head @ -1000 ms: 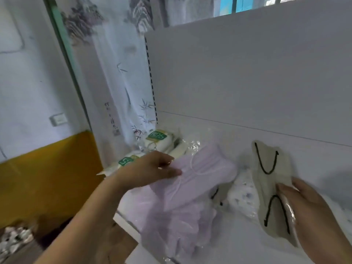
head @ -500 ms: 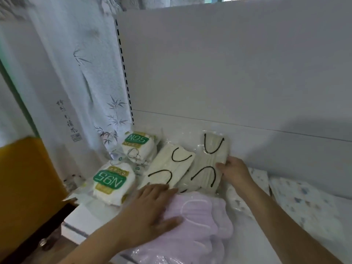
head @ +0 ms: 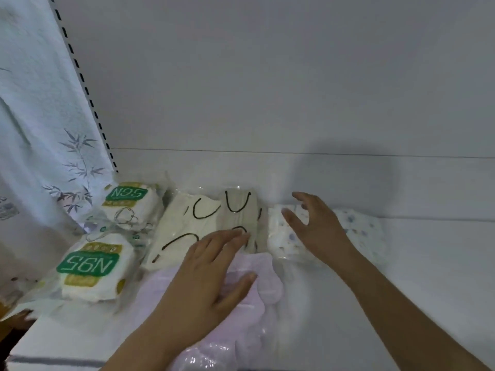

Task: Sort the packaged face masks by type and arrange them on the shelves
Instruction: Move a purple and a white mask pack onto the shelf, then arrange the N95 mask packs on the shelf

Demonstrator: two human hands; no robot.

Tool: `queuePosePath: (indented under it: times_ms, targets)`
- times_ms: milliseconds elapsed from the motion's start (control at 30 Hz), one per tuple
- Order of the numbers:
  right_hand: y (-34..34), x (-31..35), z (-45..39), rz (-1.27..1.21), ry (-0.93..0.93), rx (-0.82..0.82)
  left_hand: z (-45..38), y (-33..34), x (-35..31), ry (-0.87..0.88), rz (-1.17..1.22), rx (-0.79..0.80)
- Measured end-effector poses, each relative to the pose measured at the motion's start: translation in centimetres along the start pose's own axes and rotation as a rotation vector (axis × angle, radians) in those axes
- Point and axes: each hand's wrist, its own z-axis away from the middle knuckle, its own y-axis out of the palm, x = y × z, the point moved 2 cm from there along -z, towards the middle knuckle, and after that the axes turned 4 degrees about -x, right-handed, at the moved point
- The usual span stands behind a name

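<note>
Left hand (head: 206, 274) is lying flat, fingers straight, pressing the lilac mask packs (head: 257, 287) onto the white shelf (head: 401, 303). Right hand (head: 314, 226) is hovering spread over the floral-print packs (head: 364, 228), its grip holding nothing. Cream masks (head: 187, 226) and N95 packs (head: 91, 266) are sitting leftward.

On my white shelf (head: 401, 277) I see two N95 packs, one at the front left (head: 93, 266) and one behind it (head: 131, 203), both flat with the green labels upside down to me. Next to them lie two cream masks with black loops, a pale one (head: 184, 228) and a darker one (head: 238, 210) partly on top. A soft purple pack (head: 257, 287) lies in front. Two dotted white packs lie to the right, one near (head: 281, 234) and one farther (head: 364, 231).
</note>
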Motion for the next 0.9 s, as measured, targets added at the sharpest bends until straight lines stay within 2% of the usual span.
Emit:
queuePosePath:
  times_ms: [133,367,500,633,700,800,900]
  targets:
    - [-5.9,-1.4,2.9,-0.096,-0.008,-0.176,-2.2,3.9,-5.0,-0.152,0.321,0.004]
    - [-13.6,-6.5,10.8,-0.204,0.079,-0.31,-1.6,10.8,-16.1,-0.09,0.458,0.119]
    - [-17.9,-9.6,15.6,-0.248,0.114,-0.437,1.4,14.7,-21.8,-0.051,0.529,0.246]
    - [-20.4,-14.5,22.3,-0.256,0.21,-0.606,6.2,20.5,-26.9,-0.043,0.56,0.466]
    - [-21.0,-17.1,26.0,-0.235,0.28,-0.669,8.7,23.7,-28.7,-0.102,0.56,0.57]
    - [-20.7,-21.0,31.2,-0.192,0.388,-0.753,12.0,28.6,-29.3,-0.303,0.593,0.671]
    - [-18.2,-25.0,35.5,-0.213,0.542,-0.745,14.7,33.3,-27.9,-0.47,0.589,0.714]
